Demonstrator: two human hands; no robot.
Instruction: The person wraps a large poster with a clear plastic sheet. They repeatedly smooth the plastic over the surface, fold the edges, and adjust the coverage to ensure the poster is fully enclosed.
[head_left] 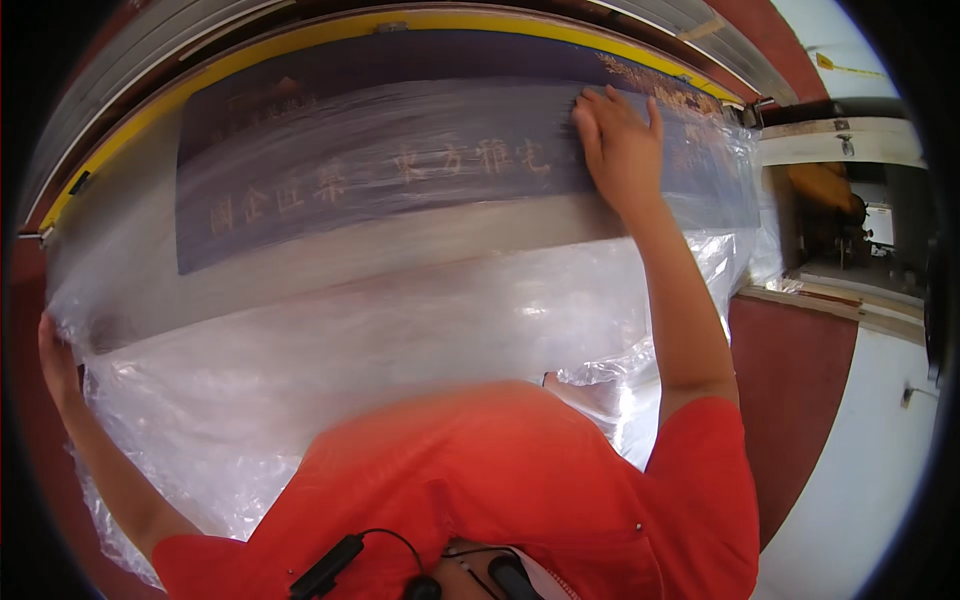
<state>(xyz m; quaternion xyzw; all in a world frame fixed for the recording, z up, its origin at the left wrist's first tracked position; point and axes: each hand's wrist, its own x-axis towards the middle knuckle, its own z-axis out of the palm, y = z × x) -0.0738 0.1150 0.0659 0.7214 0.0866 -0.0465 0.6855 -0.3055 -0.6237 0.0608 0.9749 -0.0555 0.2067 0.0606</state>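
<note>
**Hands work clear film over a dark lettered panel**

While the right hand (618, 140) lies flat on the dark panel (400, 160), fingers spread and palm down near the panel's upper right end, the left hand (55, 360) reaches far out to the left edge of the clear film (380, 340). Seen from the head camera, the panel runs long across the upper part of the picture, a navy sheet with a row of gold characters, resting on a pale surface edged by a yellow strip (300, 40). Film covers the area below the panel and bunches in shiny folds toward the person's orange shirt (520, 480); more of it crumples past the panel's right end. The left hand's grip on the film edge seems closed around a fold, but the fingers are mostly hidden, so it cannot be told for sure.

Judging from this pose, the work would go best with the flat hand keeping firm, even pressure so the panel does not slide while the other hand draws the film taut. Pulling steadily from the far edge, not in jerks, should keep wrinkles from forming across the lettering. The slack heaped at the waist looks likely to snag or trap air, so smoothing outward from the pinned end seems wise. A red floor (790, 400) and white ledge (840, 135) lie to the right, apart from the work.
</note>
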